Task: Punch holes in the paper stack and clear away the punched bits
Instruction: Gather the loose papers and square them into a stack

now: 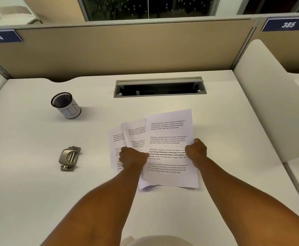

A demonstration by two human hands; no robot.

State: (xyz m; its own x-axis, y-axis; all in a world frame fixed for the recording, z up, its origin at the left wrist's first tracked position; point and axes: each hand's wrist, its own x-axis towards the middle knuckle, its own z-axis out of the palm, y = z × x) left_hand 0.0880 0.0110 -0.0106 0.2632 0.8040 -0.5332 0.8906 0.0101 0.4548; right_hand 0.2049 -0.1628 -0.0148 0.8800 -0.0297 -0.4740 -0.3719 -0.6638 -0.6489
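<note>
Gripping fanned papers (170, 139) at mid-table (38, 183), left hand (133, 158) clenching the left sheets, right hand (196, 150) pinching the top sheet's right edge, punch (69, 158) lying well left, mesh cup (65, 105) standing beyond it

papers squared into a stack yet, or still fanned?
Fanned. The sheets overlap askew, with two sheets' edges sticking out on the left. The left hand and right hand grip them on the desk.

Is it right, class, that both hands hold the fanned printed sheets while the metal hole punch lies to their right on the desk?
Not quite. The head view shows the hole punch lying to the left of the printed sheets, not the right. The left hand and right hand do hold them on the desk.
</note>
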